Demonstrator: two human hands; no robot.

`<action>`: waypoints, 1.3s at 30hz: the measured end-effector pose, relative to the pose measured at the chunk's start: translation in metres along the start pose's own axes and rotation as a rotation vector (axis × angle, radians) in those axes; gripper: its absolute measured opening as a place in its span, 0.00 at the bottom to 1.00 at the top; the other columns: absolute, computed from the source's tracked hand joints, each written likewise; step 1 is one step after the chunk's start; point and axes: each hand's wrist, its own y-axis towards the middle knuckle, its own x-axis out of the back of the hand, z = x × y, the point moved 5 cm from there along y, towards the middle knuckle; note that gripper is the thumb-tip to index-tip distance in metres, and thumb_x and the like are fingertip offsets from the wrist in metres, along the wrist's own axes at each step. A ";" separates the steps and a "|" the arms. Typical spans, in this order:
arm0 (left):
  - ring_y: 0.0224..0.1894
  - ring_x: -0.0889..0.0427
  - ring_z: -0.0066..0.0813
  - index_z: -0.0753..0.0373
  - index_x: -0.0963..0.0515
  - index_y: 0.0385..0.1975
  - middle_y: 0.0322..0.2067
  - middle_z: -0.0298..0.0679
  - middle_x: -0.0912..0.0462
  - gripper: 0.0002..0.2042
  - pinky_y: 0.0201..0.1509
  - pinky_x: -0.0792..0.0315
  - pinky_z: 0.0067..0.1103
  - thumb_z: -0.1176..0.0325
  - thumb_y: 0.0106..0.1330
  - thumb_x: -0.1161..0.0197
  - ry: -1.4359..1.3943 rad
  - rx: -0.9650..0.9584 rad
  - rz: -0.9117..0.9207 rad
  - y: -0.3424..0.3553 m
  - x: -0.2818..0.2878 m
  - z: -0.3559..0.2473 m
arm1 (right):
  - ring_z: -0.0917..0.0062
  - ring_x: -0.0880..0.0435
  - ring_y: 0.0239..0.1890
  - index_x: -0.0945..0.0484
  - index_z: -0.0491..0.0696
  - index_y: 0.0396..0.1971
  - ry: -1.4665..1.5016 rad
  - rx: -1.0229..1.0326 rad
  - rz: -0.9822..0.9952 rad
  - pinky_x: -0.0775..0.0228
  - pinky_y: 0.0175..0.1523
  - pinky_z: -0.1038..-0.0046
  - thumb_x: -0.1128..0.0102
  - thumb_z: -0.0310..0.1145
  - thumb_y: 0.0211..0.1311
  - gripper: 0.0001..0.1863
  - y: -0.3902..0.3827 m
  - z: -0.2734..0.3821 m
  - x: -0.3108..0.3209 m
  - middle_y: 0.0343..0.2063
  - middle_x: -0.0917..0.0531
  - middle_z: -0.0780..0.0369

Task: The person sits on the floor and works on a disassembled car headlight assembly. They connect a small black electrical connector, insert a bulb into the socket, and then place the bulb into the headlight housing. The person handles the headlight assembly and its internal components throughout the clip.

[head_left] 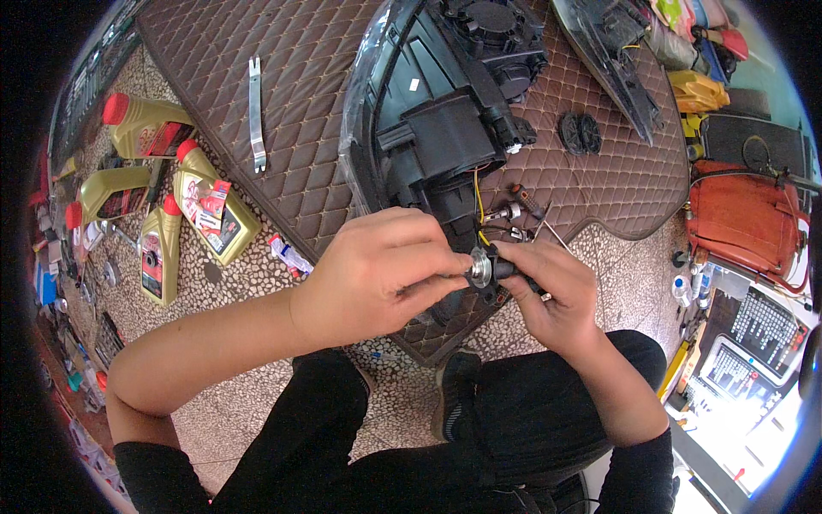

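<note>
In front of my knees, my left hand pinches the metal end of a headlight bulb between thumb and fingertips. Thumb and fingers of my right hand close round a black plug at the bulb's base. The two parts meet between my hands; fingers hide how far they are joined. Just beyond them lies a black headlight assembly, with a yellow wire running out of it toward the plug. Another small bulb on dark leads and an orange-and-black handle lie beside the right hand.
A brown quilted mat lies under the headlight. On it are a flat metal bar, round black caps and a second headlight. Gold oil bottles stand at left on the speckled floor; an orange-red bag sits at right.
</note>
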 end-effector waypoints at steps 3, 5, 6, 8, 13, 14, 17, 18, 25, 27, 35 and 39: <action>0.27 0.20 0.33 0.63 0.14 0.34 0.29 0.37 0.19 0.11 0.29 0.29 0.27 0.74 0.51 0.22 0.036 -0.068 -0.020 0.000 0.000 -0.006 | 0.62 0.12 0.40 0.17 0.43 0.50 0.066 -0.051 0.004 0.21 0.46 0.69 0.30 0.19 0.51 0.22 0.000 -0.001 0.001 0.39 0.13 0.54; 0.28 0.21 0.34 0.63 0.15 0.34 0.29 0.36 0.20 0.11 0.30 0.29 0.27 0.75 0.51 0.24 0.054 -0.102 -0.026 -0.002 0.000 -0.009 | 0.66 0.12 0.43 0.17 0.45 0.51 0.125 -0.124 0.033 0.22 0.49 0.70 0.30 0.20 0.53 0.22 -0.001 -0.002 0.001 0.40 0.13 0.55; 0.29 0.21 0.34 0.64 0.16 0.33 0.28 0.36 0.21 0.10 0.31 0.29 0.28 0.75 0.52 0.25 0.060 -0.113 -0.028 -0.002 0.000 -0.010 | 0.68 0.12 0.43 0.16 0.45 0.51 0.179 -0.192 0.042 0.22 0.50 0.71 0.30 0.21 0.54 0.22 -0.002 -0.003 0.001 0.41 0.13 0.55; 0.29 0.21 0.34 0.64 0.16 0.33 0.29 0.36 0.21 0.09 0.31 0.29 0.28 0.75 0.52 0.25 0.072 -0.137 -0.030 -0.004 0.000 -0.011 | 0.72 0.13 0.45 0.16 0.45 0.51 0.295 -0.348 0.070 0.24 0.52 0.72 0.30 0.22 0.55 0.21 -0.006 -0.007 -0.001 0.42 0.13 0.57; 0.29 0.20 0.33 0.64 0.15 0.31 0.31 0.37 0.18 0.08 0.29 0.29 0.27 0.77 0.52 0.24 0.080 -0.178 -0.018 -0.006 -0.002 -0.011 | 0.75 0.16 0.44 0.16 0.44 0.50 0.377 -0.299 0.080 0.25 0.51 0.74 0.30 0.24 0.57 0.19 -0.005 -0.006 -0.001 0.45 0.14 0.58; 0.29 0.20 0.34 0.64 0.15 0.31 0.30 0.37 0.19 0.08 0.30 0.29 0.27 0.77 0.52 0.26 0.076 -0.172 -0.020 -0.006 -0.002 -0.010 | 0.75 0.16 0.44 0.16 0.44 0.50 0.373 -0.261 0.081 0.26 0.50 0.74 0.30 0.24 0.58 0.19 -0.004 -0.006 -0.001 0.45 0.14 0.59; 0.31 0.21 0.35 0.64 0.17 0.32 0.30 0.36 0.21 0.08 0.33 0.29 0.28 0.76 0.52 0.29 0.070 -0.161 -0.028 -0.006 -0.002 -0.010 | 0.76 0.17 0.40 0.16 0.43 0.49 0.393 -0.255 0.064 0.26 0.47 0.75 0.30 0.24 0.58 0.18 -0.005 -0.007 -0.002 0.45 0.14 0.59; 0.31 0.21 0.35 0.64 0.17 0.33 0.30 0.36 0.21 0.08 0.33 0.29 0.28 0.76 0.52 0.29 0.065 -0.158 -0.029 -0.005 -0.002 -0.010 | 0.78 0.18 0.39 0.16 0.43 0.49 0.389 -0.255 0.061 0.27 0.46 0.76 0.29 0.24 0.57 0.18 -0.005 -0.007 -0.001 0.44 0.14 0.60; 0.30 0.19 0.36 0.63 0.16 0.33 0.32 0.38 0.17 0.10 0.33 0.27 0.28 0.74 0.52 0.24 0.072 -0.102 -0.028 -0.005 -0.002 -0.006 | 0.83 0.23 0.32 0.16 0.45 0.49 0.334 -0.276 0.067 0.30 0.38 0.80 0.27 0.23 0.54 0.20 -0.005 -0.003 -0.003 0.41 0.15 0.62; 0.32 0.18 0.37 0.63 0.17 0.35 0.33 0.39 0.17 0.11 0.35 0.27 0.29 0.72 0.53 0.24 0.082 -0.047 -0.010 -0.005 -0.004 -0.004 | 0.83 0.23 0.31 0.17 0.45 0.49 0.306 -0.276 0.073 0.30 0.37 0.80 0.27 0.23 0.54 0.20 -0.004 -0.003 -0.004 0.40 0.16 0.62; 0.33 0.19 0.40 0.61 0.23 0.30 0.27 0.38 0.24 0.10 0.38 0.27 0.33 0.63 0.61 0.31 0.247 -0.006 0.186 -0.009 -0.017 0.000 | 0.78 0.21 0.30 0.18 0.45 0.46 0.237 -0.228 0.116 0.29 0.36 0.78 0.27 0.25 0.55 0.18 -0.004 -0.002 -0.008 0.37 0.16 0.61; 0.30 0.20 0.40 0.61 0.25 0.26 0.24 0.38 0.26 0.11 0.37 0.28 0.34 0.63 0.62 0.32 0.267 -0.021 0.225 -0.011 -0.020 0.001 | 0.74 0.19 0.31 0.18 0.44 0.46 0.221 -0.221 0.132 0.28 0.35 0.75 0.27 0.26 0.54 0.18 -0.004 -0.002 -0.009 0.36 0.16 0.59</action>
